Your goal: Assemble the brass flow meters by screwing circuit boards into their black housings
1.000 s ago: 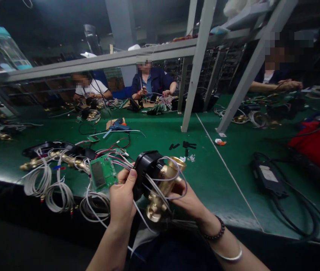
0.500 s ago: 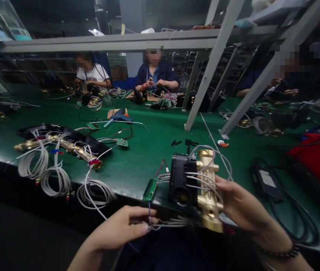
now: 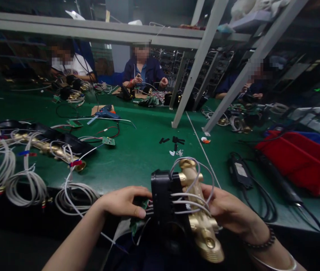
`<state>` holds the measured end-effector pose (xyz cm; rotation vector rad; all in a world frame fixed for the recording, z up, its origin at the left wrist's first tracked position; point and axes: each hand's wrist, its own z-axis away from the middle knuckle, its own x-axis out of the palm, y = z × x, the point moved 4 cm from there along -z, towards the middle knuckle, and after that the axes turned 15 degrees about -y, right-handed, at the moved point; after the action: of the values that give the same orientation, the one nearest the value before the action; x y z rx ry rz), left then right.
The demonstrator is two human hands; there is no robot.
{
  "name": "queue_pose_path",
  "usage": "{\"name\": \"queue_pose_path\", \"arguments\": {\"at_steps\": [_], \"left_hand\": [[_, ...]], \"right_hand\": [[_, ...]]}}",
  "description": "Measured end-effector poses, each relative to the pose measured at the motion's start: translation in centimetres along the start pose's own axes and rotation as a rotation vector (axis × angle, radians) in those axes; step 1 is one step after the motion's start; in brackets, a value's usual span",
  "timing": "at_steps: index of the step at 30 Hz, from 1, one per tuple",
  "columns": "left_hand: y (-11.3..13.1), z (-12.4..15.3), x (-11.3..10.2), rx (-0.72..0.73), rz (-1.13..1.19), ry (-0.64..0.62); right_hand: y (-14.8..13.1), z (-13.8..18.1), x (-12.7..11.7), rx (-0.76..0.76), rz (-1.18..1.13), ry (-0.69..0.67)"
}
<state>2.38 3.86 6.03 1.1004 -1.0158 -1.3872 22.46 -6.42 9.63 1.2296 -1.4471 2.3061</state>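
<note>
My right hand (image 3: pixel 224 207) grips a brass pipe body (image 3: pixel 195 195) from its right side, with the fingers partly hidden behind the brass. A black plastic housing (image 3: pixel 161 203) is joined to the brass on its left, and several grey cables (image 3: pixel 188 203) run out of it. At the housing's left side, my left hand (image 3: pixel 123 203) is closed, thumb and fingers, on a small green circuit board (image 3: pixel 135 225). Short wires link that board to the housing. The assembly hangs tilted over the table's front edge.
Black housings with brass pipes (image 3: pixel 46 146) and coiled grey cables (image 3: pixel 75 199) lie at left. A glue gun (image 3: pixel 106 112), a loose circuit board (image 3: pixel 108 141) and black strips (image 3: pixel 178 140) are farther back. At right are a power adapter (image 3: pixel 240 173), an electric screwdriver (image 3: pixel 281 180) and a red bin (image 3: pixel 298 165). Co-workers sit opposite.
The brass body and housing have come lower and closer to me. My left hand has moved from the loose wires up to the circuit board. The view has turned right.
</note>
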Motion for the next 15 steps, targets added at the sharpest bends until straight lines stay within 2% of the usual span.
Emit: {"name": "queue_pose_path", "arguments": {"at_steps": [4,8,12,15], "left_hand": [[0.5,1.8,-0.6,-0.040,-0.073,0.055],[1.2,3.8,-1.1,-0.179,-0.126,0.059],[3.1,4.9,-1.3,-0.346,-0.309,0.075],[4.4,4.9,-1.5,-0.446,-0.446,0.121]], "right_hand": [[0.4,-0.2,-0.3,-0.028,-0.073,-0.009],[1.5,-0.6,-1.4,-0.008,-0.012,0.087],[2.0,-0.7,-2.5,0.048,0.244,0.290],[0.7,-0.1,-2.0,0.058,0.560,0.365]]}}
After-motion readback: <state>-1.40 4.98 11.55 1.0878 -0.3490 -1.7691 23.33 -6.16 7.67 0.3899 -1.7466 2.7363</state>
